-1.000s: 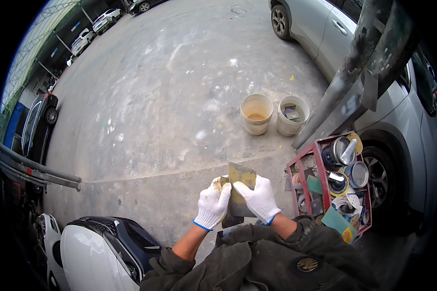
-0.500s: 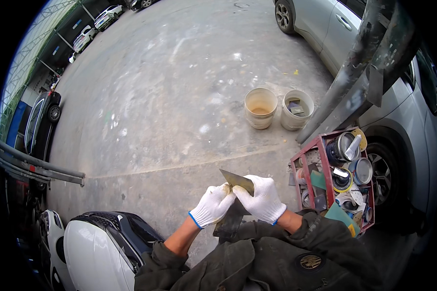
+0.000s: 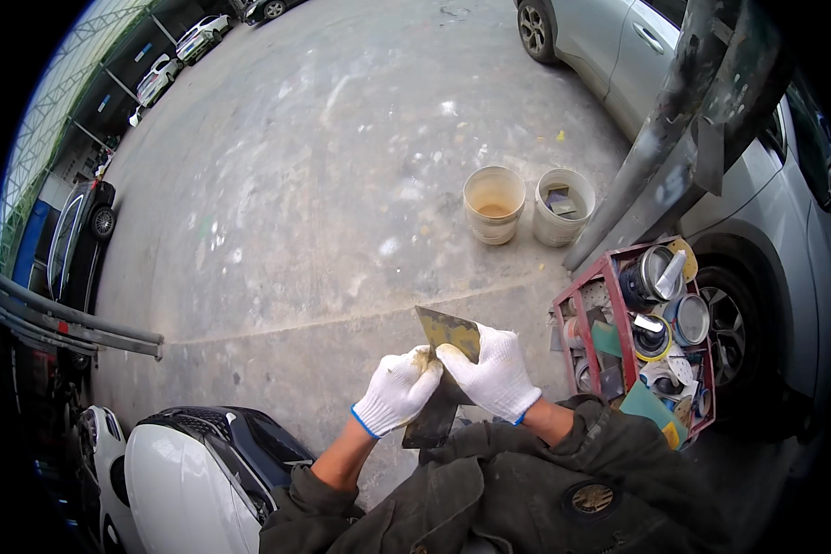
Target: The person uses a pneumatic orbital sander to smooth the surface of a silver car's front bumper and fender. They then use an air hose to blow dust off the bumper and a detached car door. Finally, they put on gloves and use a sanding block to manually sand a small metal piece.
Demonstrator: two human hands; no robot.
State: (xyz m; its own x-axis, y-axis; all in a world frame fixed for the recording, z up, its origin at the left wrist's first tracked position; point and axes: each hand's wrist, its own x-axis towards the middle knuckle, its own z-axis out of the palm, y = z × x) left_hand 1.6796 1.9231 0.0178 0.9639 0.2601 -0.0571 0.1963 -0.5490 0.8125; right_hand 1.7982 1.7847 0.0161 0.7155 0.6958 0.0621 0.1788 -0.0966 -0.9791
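Both my hands wear white knit gloves and meet in front of my body. My right hand (image 3: 497, 371) grips a thin flat putty scraper (image 3: 449, 331) smeared with yellowish putty, its thumb lying across the face. Beside it, my left hand (image 3: 399, 388) is closed, with yellowish stains on its fingertips. A second, darker flat scraper (image 3: 429, 425) hangs down between the hands and appears to be in the left hand's grip. The two blades come close together at the fingers; the hands hide whether they touch.
Two whitish buckets (image 3: 494, 208) stand ahead on the concrete floor (image 3: 295, 203). At right, a red metal cart (image 3: 609, 277) holds cans and sheets beside a grey post (image 3: 656, 166) and a silver car (image 3: 600, 55). A white car front (image 3: 189, 475) is at lower left.
The putty-smeared scraper has tilted, showing more of its stained face. My left hand has shifted slightly left and down, and more of the dark lower scraper shows.
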